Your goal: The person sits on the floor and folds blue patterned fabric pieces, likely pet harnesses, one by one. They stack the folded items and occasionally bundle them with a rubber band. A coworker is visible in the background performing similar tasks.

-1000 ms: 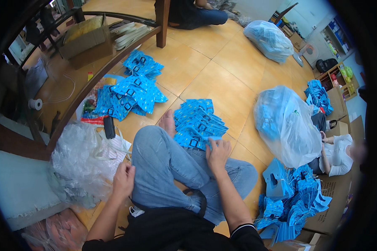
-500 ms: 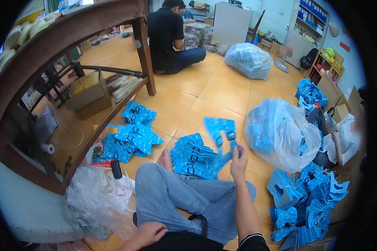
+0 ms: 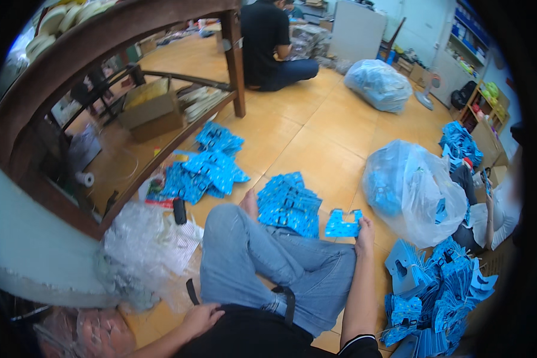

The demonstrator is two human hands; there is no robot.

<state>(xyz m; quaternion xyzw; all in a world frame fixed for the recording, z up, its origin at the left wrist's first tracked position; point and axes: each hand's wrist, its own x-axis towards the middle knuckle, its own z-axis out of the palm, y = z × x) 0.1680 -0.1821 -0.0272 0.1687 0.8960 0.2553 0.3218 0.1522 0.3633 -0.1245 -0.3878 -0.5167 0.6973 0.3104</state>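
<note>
My right hand (image 3: 366, 234) is closed on the edge of a blue printed card with a cut-out (image 3: 341, 227), held just beyond my right knee. Left of it, past my crossed legs, lies a fanned heap of similar blue cards (image 3: 289, 206) near my bare foot (image 3: 249, 204). My left hand (image 3: 201, 319) rests by my left hip, holding nothing, its fingers loosely laid down. Another blue card pile (image 3: 206, 174) lies farther left on the floor, beside the wooden bench.
A translucent bag of blue pieces (image 3: 414, 191) stands to the right, with bundled blue cards (image 3: 438, 292) nearer me. One person (image 3: 265, 45) sits at the back; another (image 3: 501, 215) sits at far right. The wooden bench (image 3: 235, 65) and crumpled plastic (image 3: 143, 250) are at left.
My right hand has moved right and slightly down with a blue card, away from the heap. The card now lies flatter and lower. The whole view has shifted a little.
</note>
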